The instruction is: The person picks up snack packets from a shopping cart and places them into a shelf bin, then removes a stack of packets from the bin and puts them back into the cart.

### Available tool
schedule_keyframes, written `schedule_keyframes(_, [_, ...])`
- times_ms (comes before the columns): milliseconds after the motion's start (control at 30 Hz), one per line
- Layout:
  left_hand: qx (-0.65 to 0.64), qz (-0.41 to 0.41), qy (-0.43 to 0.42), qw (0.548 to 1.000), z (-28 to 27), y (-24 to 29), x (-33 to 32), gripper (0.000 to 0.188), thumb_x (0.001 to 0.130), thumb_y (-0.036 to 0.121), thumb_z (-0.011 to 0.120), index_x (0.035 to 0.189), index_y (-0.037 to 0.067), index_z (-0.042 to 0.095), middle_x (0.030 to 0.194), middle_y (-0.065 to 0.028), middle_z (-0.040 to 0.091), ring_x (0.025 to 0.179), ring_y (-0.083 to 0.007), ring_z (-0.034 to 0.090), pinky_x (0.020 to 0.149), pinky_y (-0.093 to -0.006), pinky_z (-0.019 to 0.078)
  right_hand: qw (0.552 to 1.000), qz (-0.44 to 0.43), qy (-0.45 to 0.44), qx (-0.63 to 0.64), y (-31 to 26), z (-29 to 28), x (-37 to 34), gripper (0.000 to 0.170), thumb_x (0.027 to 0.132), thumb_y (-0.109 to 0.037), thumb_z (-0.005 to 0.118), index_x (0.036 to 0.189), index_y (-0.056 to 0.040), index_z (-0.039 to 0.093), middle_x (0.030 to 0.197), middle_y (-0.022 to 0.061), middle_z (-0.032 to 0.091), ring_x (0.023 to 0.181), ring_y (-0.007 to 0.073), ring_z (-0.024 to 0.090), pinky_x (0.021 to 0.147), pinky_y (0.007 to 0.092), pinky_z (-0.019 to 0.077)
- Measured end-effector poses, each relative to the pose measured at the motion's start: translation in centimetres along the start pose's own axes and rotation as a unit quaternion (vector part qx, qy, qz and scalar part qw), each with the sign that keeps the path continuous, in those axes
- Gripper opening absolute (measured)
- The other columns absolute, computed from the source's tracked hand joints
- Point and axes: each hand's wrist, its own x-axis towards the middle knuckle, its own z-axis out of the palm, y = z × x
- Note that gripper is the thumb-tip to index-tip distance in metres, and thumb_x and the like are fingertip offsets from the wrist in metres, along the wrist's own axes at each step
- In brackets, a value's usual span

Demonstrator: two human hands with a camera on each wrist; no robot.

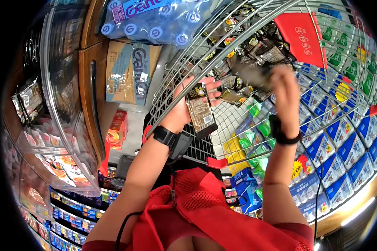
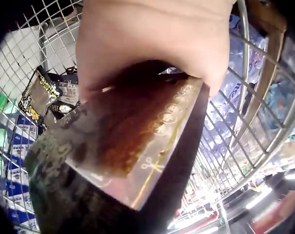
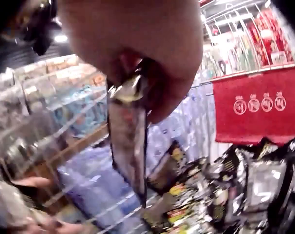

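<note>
In the head view, the left hand (image 1: 181, 109) holds a dark packet (image 1: 201, 109) with a printed label over the cart's near side; the left wrist view shows the hand (image 2: 152, 44) curled round the packets (image 2: 123, 146). The right hand (image 1: 285, 100) is above the cart on the right, a blurred dark packet (image 1: 255, 75) at its fingers. Seen from the right wrist, that hand (image 3: 133, 44) pinches the packet (image 3: 129, 136), which hangs down over a heap of similar packets (image 3: 211, 195) in the cart.
The wire cart (image 1: 234, 144) carries a red panel (image 1: 301, 38). Bottled water packs (image 1: 155, 25) and a cardboard box (image 1: 132, 73) stand beyond it at the left. A wooden shelf unit (image 1: 90, 83) lines the left side; blue-and-white packs (image 1: 337, 161) are stacked at the right.
</note>
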Motion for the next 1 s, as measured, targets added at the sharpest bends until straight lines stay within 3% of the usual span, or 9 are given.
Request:
schedule_keyframes(67, [0.05,-0.04,0.019,0.998,1.1,-0.6,-0.3,0.064,0.1,0.048,0.046,0.14,-0.002,0.047,0.134,-0.0199,0.058,0.11,-0.0301,0.063,0.096,-0.0474,0.0526,0.974,-0.136,-0.177,0.04,-0.7,2.5,-1.7,0.016,0.091,-0.001,0.06,0.107,-0.0018,0.062,0.098,0.012,0.061,0.092,0.0292,0.06,0.082,0.0379,0.0493])
schedule_keyframes(100, [0.086,-0.058,0.027,0.994,1.3,-1.0,-0.5,0.056,0.101,0.046,0.047,0.137,0.002,0.051,0.128,-0.0164,0.063,0.103,-0.0265,0.067,0.091,-0.0435,0.0564,0.944,-0.116,-0.272,0.148,-1.1,3.9,-2.1,0.013,0.094,-0.005,0.06,0.107,-0.0023,0.061,0.099,0.0113,0.059,0.097,0.0288,0.057,0.087,0.0371,0.0455])
schedule_keyframes(233, [0.093,-0.106,0.017,0.99,0.9,-1.8,-2.2,0.067,0.1,0.06,0.046,0.14,0.006,0.048,0.124,-0.0124,0.064,0.112,-0.0209,0.066,0.093,-0.0373,0.0565,0.947,-0.113,-0.286,0.091,0.6,10.0,-1.1,0.011,0.092,-0.011,0.064,0.1,-0.0031,0.066,0.095,0.0138,0.063,0.091,0.0351,0.061,0.08,0.0417,0.0501])
schedule_keyframes(400, [0.02,-0.025,0.132,0.991,0.8,-0.9,-0.5,0.076,0.093,0.07,0.048,0.132,0.004,0.053,0.122,-0.0176,0.064,0.108,-0.0294,0.068,0.095,-0.0466,0.0562,0.976,-0.164,-0.142,0.009,0.8,14.1,0.1,0.011,0.087,-0.01,0.068,0.096,-0.0048,0.066,0.094,0.0119,0.062,0.093,0.0355,0.058,0.082,0.0428,0.0466])
schedule_keyframes(500, [0.084,0.063,0.173,0.979,-0.1,-1.3,-0.1,0.053,0.096,0.047,0.054,0.13,0.006,0.053,0.118,-0.0154,0.063,0.108,-0.0305,0.065,0.091,-0.0519,0.0556,0.98,-0.185,-0.066,-0.04,0.5,15.3,0.2,0.016,0.084,-0.013,0.07,0.097,-0.0063,0.066,0.101,0.0109,0.064,0.101,0.0355,0.057,0.088,0.0428,0.0437])
schedule_keyframes(667, [0.029,0.037,0.042,0.998,-0.3,-0.5,0.1,0.035,0.091,0.035,0.053,0.11,0.007,0.057,0.099,-0.0103,0.057,0.088,-0.0275,0.062,0.081,-0.0486,0.0559,0.975,-0.083,0.153,-0.135,7.1,13.6,9.9,0.04,0.08,-0.022,0.076,0.111,-0.002,0.061,0.107,0.0178,0.063,0.103,0.0356,0.058,0.088,0.0476,0.0439])
schedule_keyframes(800, [0.018,0.039,0.013,0.999,-0.3,-0.3,0.2,0.034,0.093,0.037,0.051,0.106,0.007,0.057,0.102,-0.011,0.058,0.088,-0.0265,0.062,0.08,-0.0474,0.0555,0.91,-0.079,0.182,-0.363,11.8,14.3,14.9,0.029,0.079,-0.022,0.075,0.099,-0.0037,0.066,0.096,0.0184,0.068,0.091,0.0363,0.062,0.085,0.0492,0.046])
schedule_keyframes(900, [0.04,0.077,0.051,0.995,-0.5,-0.2,0.4,0.035,0.094,0.039,0.051,0.108,0.007,0.056,0.103,-0.0112,0.058,0.087,-0.0256,0.062,0.08,-0.0465,0.0555,0.939,-0.017,0.033,-0.341,12.6,14.0,15.9,0.02,0.078,-0.025,0.074,0.085,-0.0064,0.07,0.087,0.0149,0.071,0.086,0.0362,0.063,0.083,0.0494,0.0466])
schedule_keyframes(1000, [0.114,0.107,0.05,0.987,-0.8,-0.3,0.6,0.041,0.094,0.039,0.051,0.118,0.006,0.053,0.105,-0.0114,0.06,0.088,-0.0231,0.063,0.08,-0.0443,0.0565,0.97,-0.038,0.085,-0.224,13.7,14.2,13.1,0.016,0.079,-0.019,0.074,0.085,-0.005,0.068,0.099,0.0165,0.069,0.095,0.0374,0.061,0.086,0.0467,0.047])
